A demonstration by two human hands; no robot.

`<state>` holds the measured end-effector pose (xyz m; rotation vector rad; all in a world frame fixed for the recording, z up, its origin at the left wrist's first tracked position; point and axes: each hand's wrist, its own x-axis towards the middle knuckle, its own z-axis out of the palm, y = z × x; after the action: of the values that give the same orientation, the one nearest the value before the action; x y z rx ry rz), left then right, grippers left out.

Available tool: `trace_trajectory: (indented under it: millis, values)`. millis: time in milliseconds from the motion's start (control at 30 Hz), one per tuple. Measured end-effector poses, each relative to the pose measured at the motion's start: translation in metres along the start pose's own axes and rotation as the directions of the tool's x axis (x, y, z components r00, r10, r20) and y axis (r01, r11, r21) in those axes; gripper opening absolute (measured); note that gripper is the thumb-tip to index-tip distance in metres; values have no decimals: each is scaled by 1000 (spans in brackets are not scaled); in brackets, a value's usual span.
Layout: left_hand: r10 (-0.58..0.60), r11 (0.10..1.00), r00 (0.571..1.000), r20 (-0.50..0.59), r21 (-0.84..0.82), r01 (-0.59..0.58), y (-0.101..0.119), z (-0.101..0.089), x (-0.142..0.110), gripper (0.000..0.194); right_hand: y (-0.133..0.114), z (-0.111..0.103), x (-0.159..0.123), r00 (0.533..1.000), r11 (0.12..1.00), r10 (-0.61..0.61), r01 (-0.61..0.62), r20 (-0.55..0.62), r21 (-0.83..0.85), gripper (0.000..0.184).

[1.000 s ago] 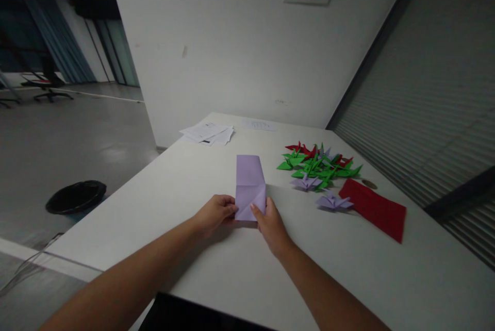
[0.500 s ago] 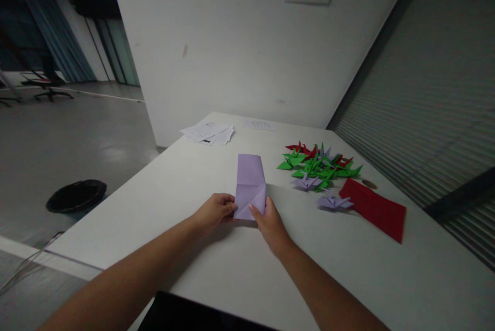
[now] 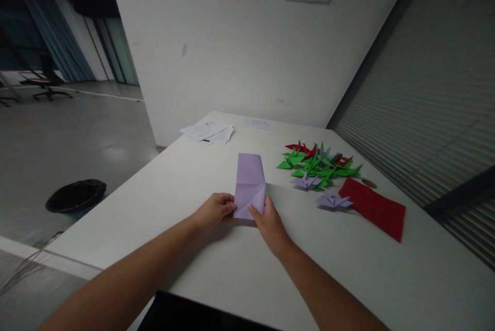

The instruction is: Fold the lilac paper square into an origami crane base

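A folded purple sheet of origami paper (image 3: pixel 249 174) is held upright-long in front of me, with a crease across its middle and a slanting one below. My left hand (image 3: pixel 216 210) pinches its lower left edge between thumb and fingers. On the lower right, my right hand (image 3: pixel 270 225) grips it, thumb on the front face and fingers behind, mostly hidden. To the right lies a heap of folded paper cranes (image 3: pixel 317 163) in green, red and purple. A single purple crane (image 3: pixel 333 201) sits nearer, beside a red sheet of paper (image 3: pixel 375 210).
The white table (image 3: pixel 185 181) meets a wall at the back. Printed papers (image 3: pixel 207 132) lie at its far left. A small round brown object (image 3: pixel 368 183) is near the red sheet. A black-lined bin (image 3: pixel 76 197) stands on the floor to the left. Blinds run along the right.
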<state>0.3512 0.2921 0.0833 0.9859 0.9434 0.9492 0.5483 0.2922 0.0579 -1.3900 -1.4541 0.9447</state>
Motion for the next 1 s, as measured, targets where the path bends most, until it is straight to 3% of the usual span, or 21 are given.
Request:
trace_trajectory:
  millis: [567, 1000]
  values:
    - [-16, 1000, 1000, 1, -12, 16, 3, 1, -1, 33, 2, 0, -1, 1000, 1000, -21, 21, 22, 4, 40]
    - [1, 1000, 1000, 10, -24, -1, 4, 1, -2, 25, -5, 1, -4, 999, 996, -33, 32, -13, -79, 37]
